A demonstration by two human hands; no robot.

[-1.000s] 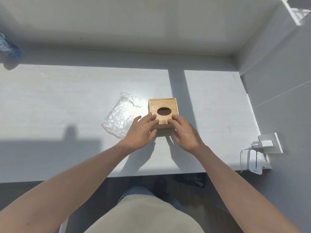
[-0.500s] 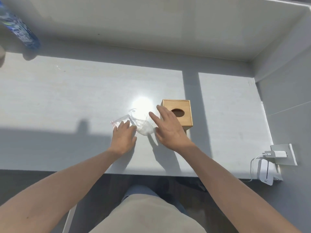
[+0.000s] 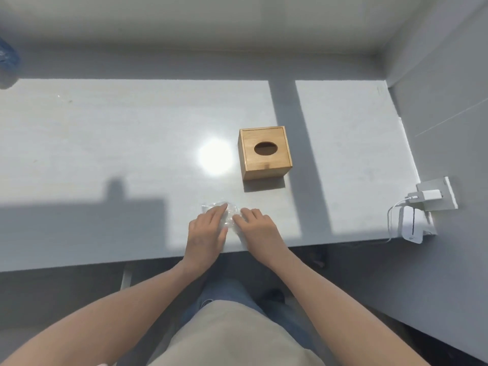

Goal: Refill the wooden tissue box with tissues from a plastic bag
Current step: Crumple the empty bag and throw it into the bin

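A square wooden tissue box point(image 3: 264, 152) with an oval hole in its lid stands upright on the white table point(image 3: 105, 143), lid shut. Nearer to me, close to the table's front edge, lies a clear plastic bag point(image 3: 230, 215) with white tissue inside, mostly hidden under my hands. My left hand point(image 3: 207, 233) lies on the bag's left part, fingers on it. On the bag's right part, my right hand point(image 3: 254, 227) has its fingertips touching the bag. Both hands are well in front of the box and apart from it.
A wall socket with a white charger point(image 3: 427, 196) and a white device point(image 3: 410, 228) sit at the table's right front corner. A blue-patterned bottle point(image 3: 8, 55) shows at the far left edge. Walls close the back and right. My lap is below the table edge.
Both hands left the wooden box, took the plastic bag from beside it and drew it toward the table's front edge. The box has stayed in place.
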